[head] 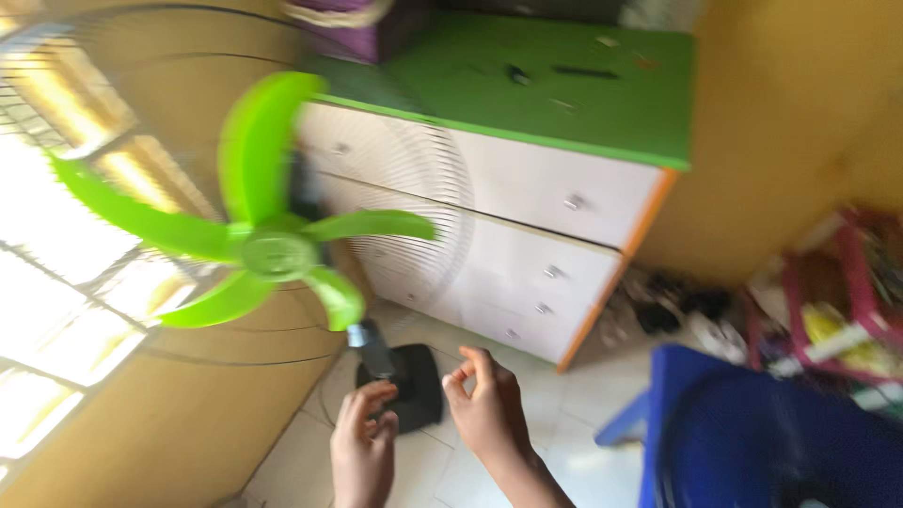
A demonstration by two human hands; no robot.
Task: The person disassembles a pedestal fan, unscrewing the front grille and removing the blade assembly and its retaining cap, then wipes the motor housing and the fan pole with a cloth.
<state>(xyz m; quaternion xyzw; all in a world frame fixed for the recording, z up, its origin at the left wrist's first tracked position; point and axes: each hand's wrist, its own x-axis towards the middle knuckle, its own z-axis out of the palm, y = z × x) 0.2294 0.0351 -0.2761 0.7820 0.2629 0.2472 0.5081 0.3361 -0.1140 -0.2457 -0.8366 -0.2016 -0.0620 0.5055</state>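
Looking down from my head, the whole picture is smeared with motion, so fine detail is lost. My left hand (364, 452) sits low in the middle, fingers curled loosely inward with nothing visible between them; my right hand (487, 404) is just beside it, a little higher, its thumb and forefinger drawn close together in a narrow pinch, though I cannot tell whether anything tiny sits between the tips. Both hands hover just in front of the black base (409, 384) of the standing fan, near it but apart from it as far as the blur lets me judge. The fan's green blades (268, 246) spread out from a round hub up and to the left of my hands, five of them, the front open so the blades show bare, with the thin wire rear grille (414, 179) behind them. The hub faces toward me and slightly right; the fan's long axis, its short pole (369, 343), runs from the hub down and to the right into the base on the pale tiled floor (555, 423). Behind stands a white chest of drawers (527, 226) with a green top, and a blue plastic chair (743, 423) is at the lower right.
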